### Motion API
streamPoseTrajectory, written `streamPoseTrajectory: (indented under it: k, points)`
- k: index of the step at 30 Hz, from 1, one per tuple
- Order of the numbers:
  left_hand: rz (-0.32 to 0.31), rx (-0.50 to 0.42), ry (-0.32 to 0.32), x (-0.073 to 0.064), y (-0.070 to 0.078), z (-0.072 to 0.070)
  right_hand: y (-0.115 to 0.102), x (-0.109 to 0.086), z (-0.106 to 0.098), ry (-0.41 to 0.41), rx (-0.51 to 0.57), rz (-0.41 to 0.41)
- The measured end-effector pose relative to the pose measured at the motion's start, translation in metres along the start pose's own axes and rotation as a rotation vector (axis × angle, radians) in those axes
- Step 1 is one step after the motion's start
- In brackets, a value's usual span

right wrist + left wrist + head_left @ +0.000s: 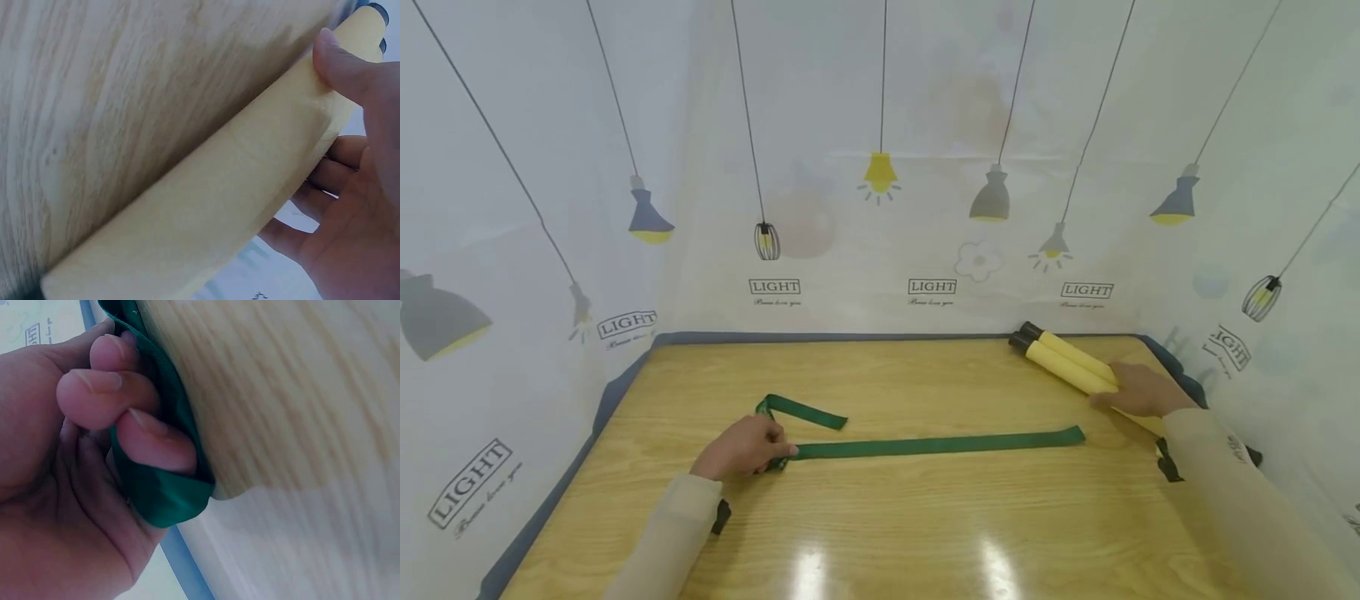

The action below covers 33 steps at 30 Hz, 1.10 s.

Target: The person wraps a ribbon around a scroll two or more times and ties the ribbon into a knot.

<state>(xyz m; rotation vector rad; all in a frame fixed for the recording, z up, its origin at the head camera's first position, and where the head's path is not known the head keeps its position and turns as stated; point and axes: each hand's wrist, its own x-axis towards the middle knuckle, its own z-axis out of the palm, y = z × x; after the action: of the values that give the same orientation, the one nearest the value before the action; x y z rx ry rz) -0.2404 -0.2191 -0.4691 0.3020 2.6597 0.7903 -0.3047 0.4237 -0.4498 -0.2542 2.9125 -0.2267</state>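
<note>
My left hand [745,446] pinches a green ribbon [940,445] at the left of the wooden table. From the fingers, one long stretch of ribbon runs right almost straight across the table. A shorter end bends back behind the hand. In the left wrist view, green ribbon [165,497] loops around the curled fingertips. At the right, my right hand [1142,390] holds a yellow scroll [1067,364], rolled from both sides into two parallel rolls with black ends. The thumb lies over the scroll [206,187] in the right wrist view, with the fingers along its other side.
The wooden table [910,508] has a blue-grey edge strip [835,337] along its back and sides. Behind it stand pale walls [850,100] printed with hanging lamps and the word LIGHT. The scroll slants near the right rear corner of the table.
</note>
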Motion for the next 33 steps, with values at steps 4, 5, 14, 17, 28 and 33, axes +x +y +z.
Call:
streamPoseTrajectory:
  k: [4, 5, 14, 17, 28, 33]
  points:
    - [-0.012, -0.004, 0.001, 0.0, 0.0, 0.001, -0.008, -0.004, -0.003, 0.021, 0.029, -0.017]
    - [-0.013, -0.004, 0.002, 0.0, 0.0, 0.002, -0.009, -0.005, -0.004, 0.027, 0.032, -0.022]
    - [-0.008, -0.004, 0.006, 0.0, -0.001, 0.003, -0.035, -0.02, -0.01, 0.07, 0.061, -0.036]
    - [-0.009, -0.002, 0.008, -0.001, 0.0, 0.002, -0.049, -0.026, -0.013, 0.079, 0.091, -0.025]
    - [-0.001, -0.004, 0.006, 0.0, -0.001, 0.0, -0.111, -0.036, -0.019, 0.043, 0.252, 0.097]
    - [0.0, -0.008, 0.001, 0.0, 0.001, 0.0, -0.145, -0.038, -0.018, 0.035, 0.318, 0.123]
